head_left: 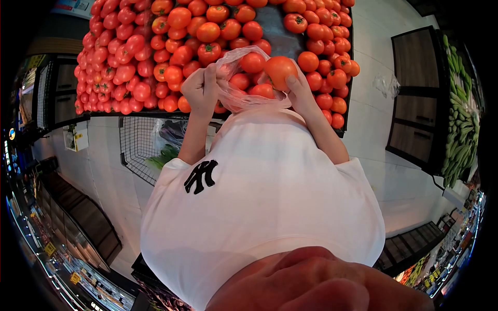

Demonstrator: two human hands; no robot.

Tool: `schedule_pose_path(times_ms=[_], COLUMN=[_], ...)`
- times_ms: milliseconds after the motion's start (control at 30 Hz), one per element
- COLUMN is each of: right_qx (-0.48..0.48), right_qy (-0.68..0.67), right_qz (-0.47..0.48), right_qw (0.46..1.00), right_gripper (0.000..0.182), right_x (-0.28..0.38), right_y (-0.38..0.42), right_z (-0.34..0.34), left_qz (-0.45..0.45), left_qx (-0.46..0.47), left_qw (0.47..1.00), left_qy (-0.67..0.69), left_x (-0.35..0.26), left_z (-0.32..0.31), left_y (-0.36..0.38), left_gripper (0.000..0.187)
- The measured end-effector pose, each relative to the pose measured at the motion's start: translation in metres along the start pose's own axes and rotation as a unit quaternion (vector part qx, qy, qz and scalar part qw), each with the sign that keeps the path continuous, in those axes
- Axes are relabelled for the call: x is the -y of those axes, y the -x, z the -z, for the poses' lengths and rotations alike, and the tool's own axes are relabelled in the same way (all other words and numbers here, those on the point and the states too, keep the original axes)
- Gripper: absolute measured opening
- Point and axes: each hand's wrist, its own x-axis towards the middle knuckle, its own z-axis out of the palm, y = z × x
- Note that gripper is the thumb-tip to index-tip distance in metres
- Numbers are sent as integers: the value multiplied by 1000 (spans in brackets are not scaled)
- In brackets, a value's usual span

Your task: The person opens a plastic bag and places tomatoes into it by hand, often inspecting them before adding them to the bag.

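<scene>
My left hand (201, 92) is closed on the gathered edge of a clear plastic bag (239, 103). Several red tomatoes (252, 62) are in the bag, which hangs at the near edge of the tomato display. At the bag's right side my right hand (301, 92) grips a large orange-red tomato (279, 71), the thumb on its front. Some of the right fingers are hidden behind that tomato and the bag. Heaped loose tomatoes (208, 32) lie just beyond both hands.
Pinkish tomatoes (124, 72) fill the display's left side. A wire basket (137, 142) with greens and a plastic bag stands below at left. Long green vegetables (459, 114) lie on a stand at far right. A dark bare strip (280, 33) shows among the tomatoes.
</scene>
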Motion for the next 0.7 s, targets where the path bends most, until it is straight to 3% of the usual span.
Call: schedule_pose_path(times_ms=[33,100,133,233,333,433,567,600,700], right_qx=[-22,-79,-112,-56,-40,0,73,64,34], right_qy=[40,184,286,537,587,629,630,633,662], right_qz=[5,31,54,182,159,203,262,274,281], right_qw=[999,979,950,821,793,751,728,721,694], right_gripper=[70,70,70,72,72,65,42,27,21], right_x=[-1,-5,-7,-9,-17,-19,-19,-32,-36], right_y=[-3,-11,-16,-25,-31,-40,-47,-52,-54], right_z=[1,-3,-7,-11,-19,-23,-29,-22,-15], left_qz=[22,-100,-69,185,113,173,230,233,233], left_qx=[-11,-70,8,88,138,205,141,140,125], left_qw=[999,982,976,974,947,924,952,956,964], left_qy=[-45,-145,-206,-93,-267,-272,-143,-108,12], left_x=[3,7,12,1,19,28,23,29,38], left_z=[0,-15,-9,-12,-11,-3,-4,-3,-6], left_y=[-4,-20,-16,-11,-6,-9,-16,-16,-14], left_gripper=[28,44,67,70,64,53,32,29,21])
